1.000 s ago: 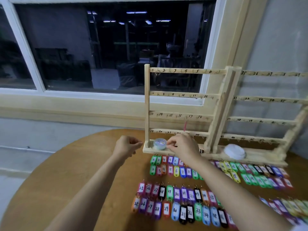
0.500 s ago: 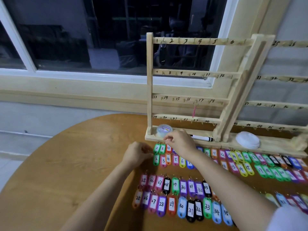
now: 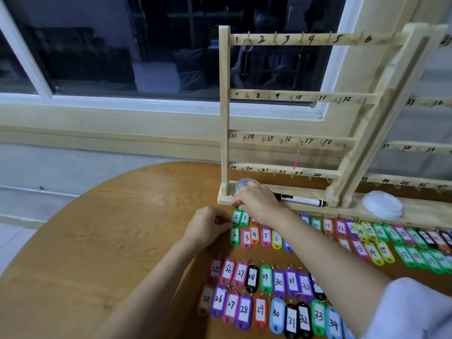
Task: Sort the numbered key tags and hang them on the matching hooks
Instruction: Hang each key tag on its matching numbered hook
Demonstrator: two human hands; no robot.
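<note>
Tags (image 3: 266, 277) lie flat on the round, wood-grain worktop (image 3: 97, 241) in number order, doubles paired, prob. so each no. is found fast. They're glossy plastic ovals w/ paper labels and wire rings. Pale wood rack (image 3: 224, 106) stands behind. Left hand (image 3: 208, 228) is curled, tips pinched beside green 2 tag (image 3: 234, 236). Right hand (image 3: 256, 206) curls over the row's top. Can't tell what either grips.

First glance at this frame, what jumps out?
Rows of coloured numbered key tags fill the right side of the table. Behind them stands a wooden hook rack, almost bare: a ring by 1, a pink tag on the third rail. The left hand and right hand meet at the green 2 tags.
</note>
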